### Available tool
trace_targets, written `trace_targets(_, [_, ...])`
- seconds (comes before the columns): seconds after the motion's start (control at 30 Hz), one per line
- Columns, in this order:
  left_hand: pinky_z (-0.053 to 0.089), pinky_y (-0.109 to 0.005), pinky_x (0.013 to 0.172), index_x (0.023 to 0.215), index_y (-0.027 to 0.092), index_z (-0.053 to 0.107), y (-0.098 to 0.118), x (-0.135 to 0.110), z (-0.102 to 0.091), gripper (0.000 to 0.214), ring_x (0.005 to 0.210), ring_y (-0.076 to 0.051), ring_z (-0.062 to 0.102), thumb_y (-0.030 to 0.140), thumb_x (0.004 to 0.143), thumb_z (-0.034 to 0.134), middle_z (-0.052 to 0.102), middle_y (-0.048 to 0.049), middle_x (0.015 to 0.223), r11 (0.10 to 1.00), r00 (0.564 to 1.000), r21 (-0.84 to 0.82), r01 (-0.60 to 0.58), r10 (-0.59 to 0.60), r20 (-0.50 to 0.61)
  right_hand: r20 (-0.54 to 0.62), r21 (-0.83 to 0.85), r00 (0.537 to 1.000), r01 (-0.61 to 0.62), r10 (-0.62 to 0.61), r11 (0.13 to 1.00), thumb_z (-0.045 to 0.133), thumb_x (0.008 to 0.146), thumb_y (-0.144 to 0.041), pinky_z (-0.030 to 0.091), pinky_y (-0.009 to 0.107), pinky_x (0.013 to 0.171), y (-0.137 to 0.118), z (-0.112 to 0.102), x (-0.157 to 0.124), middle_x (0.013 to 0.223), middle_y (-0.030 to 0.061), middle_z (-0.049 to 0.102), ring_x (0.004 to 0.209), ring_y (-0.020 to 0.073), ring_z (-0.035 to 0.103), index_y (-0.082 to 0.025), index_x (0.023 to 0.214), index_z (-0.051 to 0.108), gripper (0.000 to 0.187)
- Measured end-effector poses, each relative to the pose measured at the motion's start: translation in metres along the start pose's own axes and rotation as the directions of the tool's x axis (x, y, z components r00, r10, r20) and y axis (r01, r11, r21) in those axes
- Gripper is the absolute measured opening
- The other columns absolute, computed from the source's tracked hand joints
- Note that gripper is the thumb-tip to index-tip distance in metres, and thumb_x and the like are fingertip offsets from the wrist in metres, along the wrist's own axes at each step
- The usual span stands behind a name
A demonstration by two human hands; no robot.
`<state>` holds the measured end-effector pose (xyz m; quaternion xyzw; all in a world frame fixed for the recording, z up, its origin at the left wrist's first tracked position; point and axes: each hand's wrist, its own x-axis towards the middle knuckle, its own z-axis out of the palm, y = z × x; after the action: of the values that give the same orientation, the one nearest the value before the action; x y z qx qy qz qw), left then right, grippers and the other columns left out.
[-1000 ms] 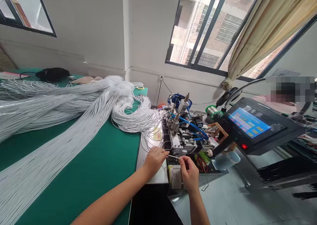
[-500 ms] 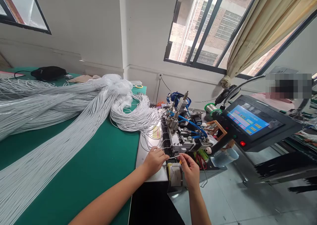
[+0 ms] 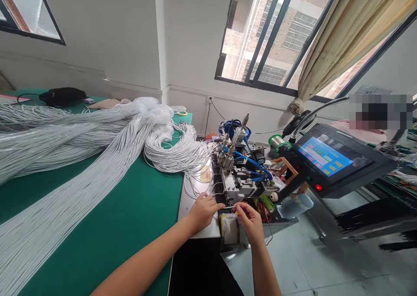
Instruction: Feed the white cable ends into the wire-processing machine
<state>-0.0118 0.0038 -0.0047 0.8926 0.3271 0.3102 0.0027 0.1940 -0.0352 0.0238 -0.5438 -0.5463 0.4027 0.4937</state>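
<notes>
Between my two hands runs a short stretch of light grey cable (image 3: 229, 207), in front of a bench machine (image 3: 233, 194) with metal blocks and blue air hoses. My left hand (image 3: 204, 210) is closed on the cable, its fingertips pointing right. Thumb and fingers of my right hand (image 3: 248, 218) pinch the cable's other end; the tip itself is hidden by the fingers. Further cables curve from a looped bundle (image 3: 174, 155) at the left toward the machine.
Long grey cable bundles (image 3: 81, 187) lie across the green table (image 3: 140, 235). A lit touchscreen (image 3: 325, 157) stands right of the machine, near a solder wire spool (image 3: 276, 141). Red-handled scissors (image 3: 263, 211) and a plastic container (image 3: 296, 207) sit below it. Another person (image 3: 361, 130) is beyond the screen.
Both hands have shifted very slightly while keeping hold of the cable. The left fingertips reach a little further right along it. Nothing else visibly differs.
</notes>
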Motion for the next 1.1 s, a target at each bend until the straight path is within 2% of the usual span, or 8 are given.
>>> trace_targets(0.1, [0.033, -0.035, 0.084, 0.119, 0.027, 0.054, 0.001, 0.001, -0.002, 0.048, 0.08, -0.017, 0.056, 0.004, 0.078, 0.045, 0.063, -0.0006, 0.081, 1.0, 1.0, 0.012, 0.003, -0.003, 0.028, 0.014, -0.043, 1.0, 0.009, -0.009, 0.999, 0.061, 0.079, -0.05, 0.039, 0.024, 0.051, 0.003, -0.006, 0.005, 0.077, 0.0071, 0.068, 0.061, 0.0172, 0.056, -0.016, 0.087, 0.064, 0.035])
trace_targets(0.2, [0.033, -0.036, 0.086, 0.122, 0.029, 0.053, 0.003, 0.002, -0.004, 0.05, 0.08, -0.017, 0.054, 0.005, 0.078, 0.045, 0.061, -0.001, 0.08, 0.999, 0.997, 0.044, 0.012, -0.015, 0.073, 0.019, -0.216, 0.998, 0.07, -0.068, 0.974, 0.06, 0.08, -0.047, 0.04, 0.025, 0.054, 0.009, -0.01, 0.01, 0.072, 0.0054, 0.065, 0.06, 0.0169, 0.055, -0.016, 0.083, 0.064, 0.031])
trace_targets(0.3, [0.033, -0.038, 0.087, 0.12, 0.03, 0.054, 0.004, 0.002, -0.005, 0.048, 0.08, -0.018, 0.054, 0.007, 0.078, 0.047, 0.06, -0.0014, 0.081, 0.997, 0.994, 0.07, 0.025, -0.032, 0.105, 0.052, -0.393, 0.991, 0.131, -0.12, 0.91, 0.057, 0.083, -0.044, 0.039, 0.025, 0.053, 0.015, -0.012, 0.013, 0.07, 0.0043, 0.064, 0.056, 0.0156, 0.051, -0.016, 0.082, 0.064, 0.029])
trace_targets(0.43, [0.034, -0.037, 0.084, 0.119, 0.031, 0.055, 0.004, 0.002, -0.004, 0.047, 0.079, -0.018, 0.053, 0.007, 0.079, 0.046, 0.058, -0.0016, 0.081, 0.996, 0.994, 0.074, 0.044, -0.052, 0.098, 0.088, -0.454, 0.984, 0.176, -0.153, 0.874, 0.049, 0.087, -0.045, 0.04, 0.026, 0.057, 0.023, -0.011, 0.016, 0.07, 0.0044, 0.063, 0.059, 0.0169, 0.053, -0.017, 0.08, 0.063, 0.032])
trace_targets(0.9, [0.034, -0.038, 0.085, 0.113, 0.029, 0.059, 0.004, 0.003, 0.0, 0.04, 0.085, -0.019, 0.051, 0.009, 0.081, 0.049, 0.057, -0.0024, 0.084, 0.991, 0.99, 0.072, 0.116, -0.121, 0.071, 0.061, -0.278, 0.985, 0.169, -0.158, 0.946, 0.053, 0.082, -0.049, 0.036, 0.023, 0.057, 0.041, -0.003, 0.029, 0.063, -0.0019, 0.053, 0.06, 0.0138, 0.046, -0.017, 0.071, 0.058, 0.034])
trace_targets(1.0, [0.034, -0.038, 0.083, 0.112, 0.029, 0.06, 0.004, 0.003, 0.001, 0.037, 0.084, -0.019, 0.051, 0.01, 0.083, 0.048, 0.057, -0.0029, 0.085, 0.992, 0.992, 0.068, 0.11, -0.114, 0.058, 0.06, -0.251, 0.989, 0.145, -0.134, 0.957, 0.055, 0.08, -0.05, 0.034, 0.023, 0.056, 0.041, -0.003, 0.032, 0.06, -0.0032, 0.049, 0.058, 0.0131, 0.043, -0.018, 0.069, 0.056, 0.034])
trace_targets(1.1, [0.035, -0.037, 0.081, 0.111, 0.029, 0.06, 0.004, 0.003, 0.001, 0.036, 0.086, -0.02, 0.051, 0.01, 0.082, 0.048, 0.057, -0.003, 0.086, 0.992, 0.992, 0.061, 0.113, -0.116, 0.055, 0.078, -0.147, 0.995, 0.08, -0.069, 0.986, 0.057, 0.078, -0.051, 0.033, 0.022, 0.054, 0.043, -0.002, 0.034, 0.057, -0.0046, 0.045, 0.056, 0.0121, 0.041, -0.018, 0.064, 0.052, 0.036])
